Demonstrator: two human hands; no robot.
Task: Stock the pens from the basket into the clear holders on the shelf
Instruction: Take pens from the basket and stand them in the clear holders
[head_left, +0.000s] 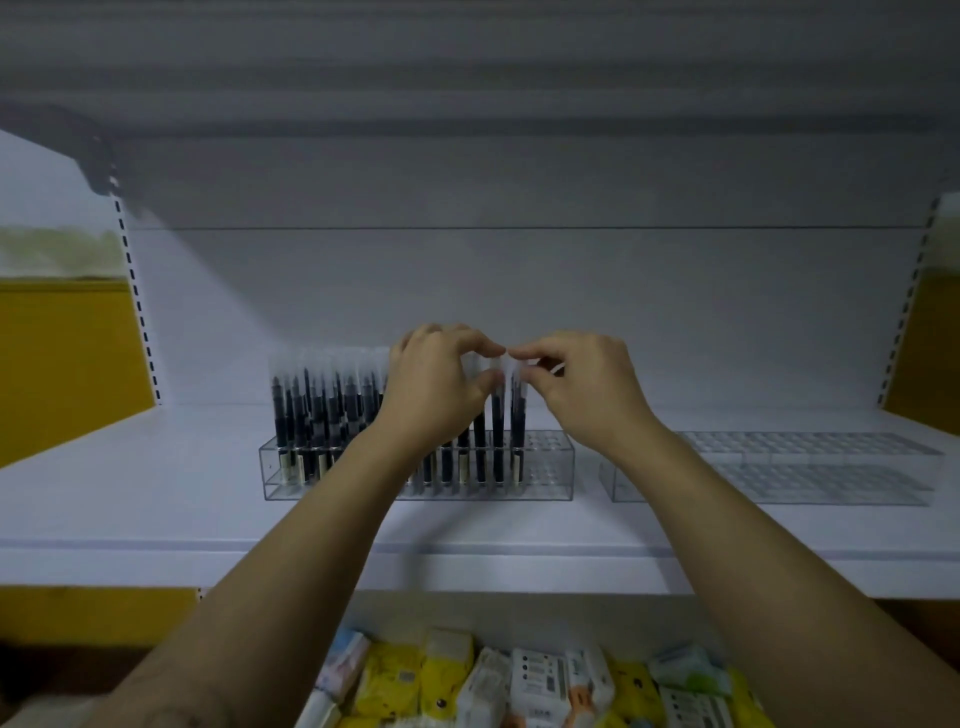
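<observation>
A clear holder (550, 467) stands on the white shelf (156, 509), filled from its left end with several dark pens (311, 410) that have frosted caps. Its right end shows bare holes. My left hand (436, 384) is over the pens near the middle, thumb and forefinger pinching the cap of one upright pen (497, 415). My right hand (582, 384) pinches the cap of the rightmost pen (517, 421), which stands in the holder. The basket is out of view.
A second clear holder (779, 467) with no pens lies on the shelf to the right. Below the shelf edge are yellow and white packets (519, 680). Slotted uprights (137, 306) flank the shelf, with yellow panels beyond them.
</observation>
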